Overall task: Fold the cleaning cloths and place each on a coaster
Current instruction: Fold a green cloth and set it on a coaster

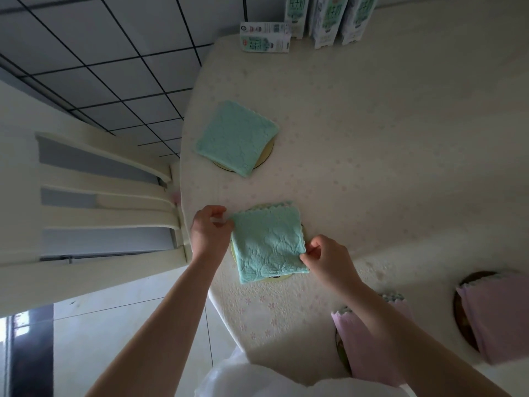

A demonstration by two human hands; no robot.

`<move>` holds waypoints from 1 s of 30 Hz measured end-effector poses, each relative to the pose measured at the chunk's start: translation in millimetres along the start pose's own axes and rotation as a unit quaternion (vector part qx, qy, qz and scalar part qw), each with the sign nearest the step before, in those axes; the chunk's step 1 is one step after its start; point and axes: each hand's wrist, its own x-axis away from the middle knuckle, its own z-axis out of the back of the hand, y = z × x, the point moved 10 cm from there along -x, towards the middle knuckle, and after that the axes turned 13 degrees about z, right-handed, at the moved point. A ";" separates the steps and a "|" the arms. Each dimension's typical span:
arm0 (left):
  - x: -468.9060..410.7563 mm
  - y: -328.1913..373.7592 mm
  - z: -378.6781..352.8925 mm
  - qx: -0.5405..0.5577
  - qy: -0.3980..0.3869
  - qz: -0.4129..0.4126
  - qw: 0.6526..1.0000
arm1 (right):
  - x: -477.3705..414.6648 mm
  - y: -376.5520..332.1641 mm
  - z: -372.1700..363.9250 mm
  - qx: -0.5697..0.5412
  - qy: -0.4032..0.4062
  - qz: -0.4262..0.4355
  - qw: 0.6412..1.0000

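Our left hand (pixel 210 230) pinched the green cloth (pixel 267 242) at its far left corner, fingers curled, and our right hand (pixel 329 260) nipped its right edge, thumb against forefinger. The folded cloth lay on a yellow coaster (pixel 279 279), rim peeking out beneath its near edge. Beyond the cloth sat a second green cloth (pixel 236 137) on another coaster (pixel 264 156). Right of it, two purple cloths (pixel 372 339) rested on the table (pixel 372 138); far beyond stood milk cartons (pixel 326 18)

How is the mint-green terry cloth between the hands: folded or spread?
Folded: the mint-green terry cloth is a small square with stacked scalloped edges along its far side.
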 end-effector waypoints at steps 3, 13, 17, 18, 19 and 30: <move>-18.7 4.2 1.2 0.079 -0.030 0.059 0.995 | -14.3 -3.1 14.1 0.027 -0.001 0.004 1.000; -93.1 52.8 9.6 0.254 -0.041 0.156 0.954 | -126.9 -77.2 51.4 -0.048 0.023 0.081 0.995; -100.1 58.0 2.4 0.282 -0.059 0.183 0.940 | -172.0 -94.2 59.0 -0.072 0.045 0.067 0.994; -101.8 57.9 0.2 0.298 -0.063 0.189 0.934 | -182.2 -98.1 64.5 -0.072 0.062 0.068 0.993; -102.4 59.3 -0.6 0.311 -0.066 0.195 0.928 | -193.0 -101.5 69.7 -0.072 0.076 0.067 0.992; -102.0 76.2 -19.3 0.388 -0.112 0.170 0.899 | -245.1 -139.4 75.4 0.001 0.022 0.101 0.995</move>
